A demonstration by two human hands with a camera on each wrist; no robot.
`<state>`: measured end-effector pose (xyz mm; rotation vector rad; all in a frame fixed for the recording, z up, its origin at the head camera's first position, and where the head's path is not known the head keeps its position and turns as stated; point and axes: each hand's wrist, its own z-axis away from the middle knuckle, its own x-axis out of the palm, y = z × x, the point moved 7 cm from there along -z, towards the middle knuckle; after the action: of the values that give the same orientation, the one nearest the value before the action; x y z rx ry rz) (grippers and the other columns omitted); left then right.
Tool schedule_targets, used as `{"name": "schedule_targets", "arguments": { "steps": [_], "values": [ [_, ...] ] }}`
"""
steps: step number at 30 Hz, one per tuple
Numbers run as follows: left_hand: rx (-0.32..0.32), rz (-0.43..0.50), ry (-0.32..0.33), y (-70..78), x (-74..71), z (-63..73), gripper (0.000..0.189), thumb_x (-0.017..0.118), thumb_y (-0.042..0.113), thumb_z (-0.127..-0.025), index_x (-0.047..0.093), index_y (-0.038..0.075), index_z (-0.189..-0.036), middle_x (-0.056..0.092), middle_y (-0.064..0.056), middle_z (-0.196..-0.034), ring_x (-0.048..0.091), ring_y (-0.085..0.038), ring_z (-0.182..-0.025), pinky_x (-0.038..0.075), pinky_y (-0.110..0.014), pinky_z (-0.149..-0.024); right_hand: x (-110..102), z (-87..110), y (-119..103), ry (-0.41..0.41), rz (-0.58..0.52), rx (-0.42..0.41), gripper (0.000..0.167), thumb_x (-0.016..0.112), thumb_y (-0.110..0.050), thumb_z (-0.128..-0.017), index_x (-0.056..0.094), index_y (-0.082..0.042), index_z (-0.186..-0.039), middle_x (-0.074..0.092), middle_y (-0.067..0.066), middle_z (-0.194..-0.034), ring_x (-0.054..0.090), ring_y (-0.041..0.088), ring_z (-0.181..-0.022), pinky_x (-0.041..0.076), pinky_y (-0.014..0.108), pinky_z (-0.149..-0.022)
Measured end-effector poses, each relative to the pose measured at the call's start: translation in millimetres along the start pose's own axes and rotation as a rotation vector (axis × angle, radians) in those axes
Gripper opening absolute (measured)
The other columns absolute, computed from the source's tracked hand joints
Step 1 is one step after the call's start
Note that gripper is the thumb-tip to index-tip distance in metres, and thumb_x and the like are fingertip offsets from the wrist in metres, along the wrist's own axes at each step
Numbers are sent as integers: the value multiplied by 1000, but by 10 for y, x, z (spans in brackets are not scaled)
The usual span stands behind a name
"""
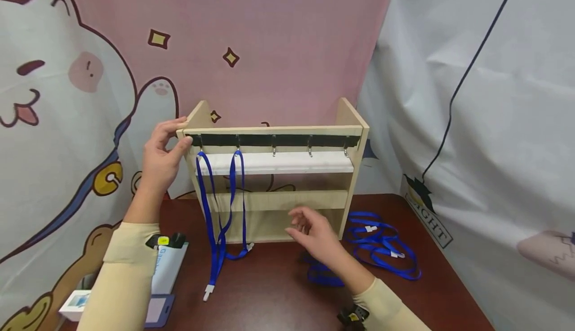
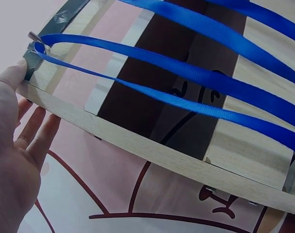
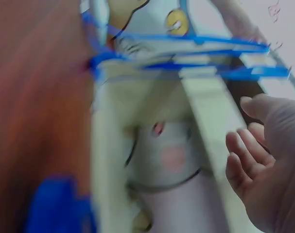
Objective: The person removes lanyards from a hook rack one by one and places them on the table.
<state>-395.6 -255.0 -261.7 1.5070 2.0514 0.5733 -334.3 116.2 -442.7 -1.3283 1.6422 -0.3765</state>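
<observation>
A light wooden rack (image 1: 271, 201) stands on the dark red table, with a black strip (image 1: 256, 141) and several metal hooks along its top board. Two blue lanyards hang from the two leftmost hooks, one lanyard (image 1: 208, 213) at the corner and another lanyard (image 1: 244, 201) beside it, their white clips down by the tabletop. My left hand (image 1: 159, 154) grips the rack's upper left corner, thumb on the front at the black strip, fingers behind the side panel (image 2: 113, 136). In front of the lower boards, my right hand (image 1: 316, 236) hovers with loosely bent fingers, holding nothing.
More blue lanyards (image 1: 363, 214) lie in loops right of the rack. Another blue lanyard (image 1: 325, 278) lies beneath my right forearm. By my left sleeve are a pale booklet (image 1: 175, 266), a blue-edged card holder (image 1: 159, 311) and a small white box (image 1: 72, 306).
</observation>
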Motion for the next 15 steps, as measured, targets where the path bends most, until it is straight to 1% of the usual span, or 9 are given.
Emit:
{"name": "schedule_targets", "arguments": {
  "steps": [3, 4, 7, 10, 12, 13, 15],
  "values": [
    [-5, -6, -6, 2, 7, 4, 34, 71, 2, -107, 69, 1, -141, 59, -7, -155, 59, -18, -130, 60, -16, -90, 64, -199, -324, 78, -9, -89, 39, 88, -11, -97, 71, -3, -130, 71, 5, -104, 66, 13, -82, 59, 28, -67],
    [-8, -11, -6, 0, 9, 4, 35, 71, 2, -107, 69, 1, -142, 59, -7, -155, 59, -18, -130, 60, -15, -90, 87, -265, -427, 100, -11, -119, 40, 88, -11, -97, 70, -2, -131, 70, 8, -106, 66, 14, -82, 59, 28, -67],
    [-13, -14, -1, -19, 8, -1, 35, 71, 1, -107, 68, 0, -142, 58, -9, -156, 58, -17, -130, 60, -15, -90, 149, -455, -705, 159, -32, -183, 42, 88, -11, -97, 68, -1, -132, 68, 12, -109, 67, 20, -83, 60, 29, -69],
    [-17, -24, 3, -30, 8, -8, 34, 69, -1, -107, 66, -3, -142, 57, -13, -156, 58, -16, -129, 59, -14, -90, 213, -620, -898, 200, -67, -201, 42, 88, -11, -97, 68, -3, -133, 66, 10, -111, 68, 25, -84, 61, 29, -70],
    [-19, -33, 5, -29, 8, -9, 34, 68, -2, -108, 65, -5, -141, 56, -15, -156, 58, -16, -129, 59, -14, -90, 248, -712, -989, 228, -95, -197, 42, 87, -10, -97, 67, -1, -133, 66, 13, -111, 67, 26, -83, 61, 29, -69],
    [-21, -37, 5, -26, 8, -8, 34, 68, -2, -108, 65, -6, -141, 56, -15, -156, 58, -15, -128, 59, -13, -90, 266, -757, -1023, 243, -102, -192, 43, 88, -10, -97, 67, -1, -133, 67, 15, -111, 67, 26, -83, 61, 29, -69],
    [-21, -37, 7, -28, 2, -5, 34, 68, -3, -108, 65, -6, -141, 56, -15, -156, 58, -15, -128, 59, -13, -90, 298, -843, -1081, 275, -80, -177, 45, 88, -11, -97, 67, 0, -135, 67, 16, -110, 67, 22, -82, 61, 27, -69]
  ]
}}
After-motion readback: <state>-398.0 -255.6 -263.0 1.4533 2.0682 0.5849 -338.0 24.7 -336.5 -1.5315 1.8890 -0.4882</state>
